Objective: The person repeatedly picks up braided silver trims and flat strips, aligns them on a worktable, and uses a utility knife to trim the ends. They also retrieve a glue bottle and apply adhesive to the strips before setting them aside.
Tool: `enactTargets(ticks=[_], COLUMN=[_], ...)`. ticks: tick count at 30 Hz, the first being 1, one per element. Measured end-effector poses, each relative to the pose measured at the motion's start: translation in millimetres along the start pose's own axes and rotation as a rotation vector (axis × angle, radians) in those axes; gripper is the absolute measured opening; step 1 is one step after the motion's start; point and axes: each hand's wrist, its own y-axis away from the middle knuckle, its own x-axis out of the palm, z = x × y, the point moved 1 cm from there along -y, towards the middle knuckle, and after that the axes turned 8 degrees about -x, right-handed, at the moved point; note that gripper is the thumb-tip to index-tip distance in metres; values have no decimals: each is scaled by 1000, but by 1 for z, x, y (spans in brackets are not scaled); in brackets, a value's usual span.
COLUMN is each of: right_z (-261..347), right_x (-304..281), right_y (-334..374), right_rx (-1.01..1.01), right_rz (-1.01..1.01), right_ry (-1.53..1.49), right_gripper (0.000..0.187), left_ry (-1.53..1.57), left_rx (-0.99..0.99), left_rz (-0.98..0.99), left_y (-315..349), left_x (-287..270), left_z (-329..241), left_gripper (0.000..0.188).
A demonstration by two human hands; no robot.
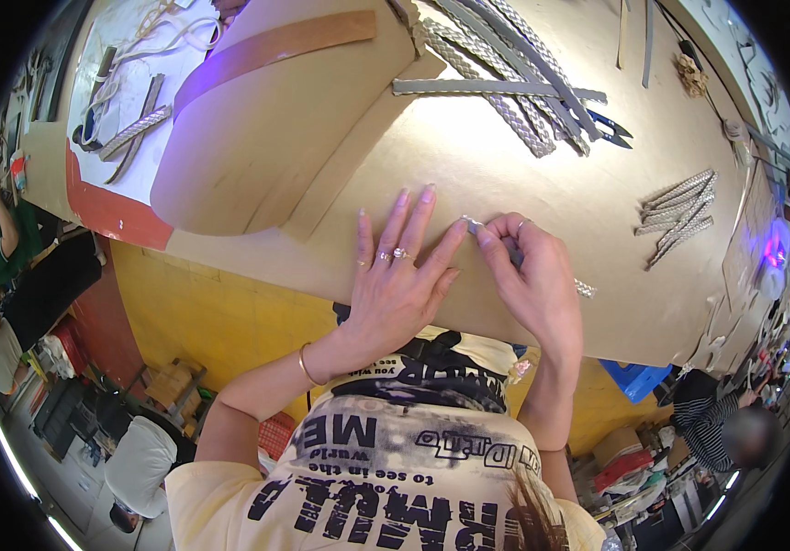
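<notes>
My left hand [386,292] lies on the brown work surface [468,170] with its fingers stretched out and spread. Its index fingertip is beside the end of a short silver braided strap [584,288]. That strap is pinched between the fingers and thumb of my right hand [542,285]. One strap end shows by my left index finger and the other sticks out past the right side of my right hand; the middle is hidden under the palm.
Silver braided straps [525,124] and grey flat strips [496,88] are piled ahead, beside blue-handled thread snips [611,134]. Several short braided pieces [679,216] lie to the right. A bent brown board [275,119] stands on the left. People work at both sides.
</notes>
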Motion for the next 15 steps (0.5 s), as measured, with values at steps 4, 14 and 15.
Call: enactTargets(ticks=[4,14,15], right_z=[-1,-15,-15], right_x=[0,-17,-17], right_y=[6,25,24], right_rx=[29,146,160], right_rz=[-86,-169,-164], right_ry=[56,29,33], right_gripper=[18,20,21], left_ry=[-99,-276,-282], left_rx=[-10,37,44], left_rz=[-1,-64,-63], left_y=[0,0,0], left_x=[0,1,0], left_z=[-5,-9,-8], left_gripper=[54,52,51])
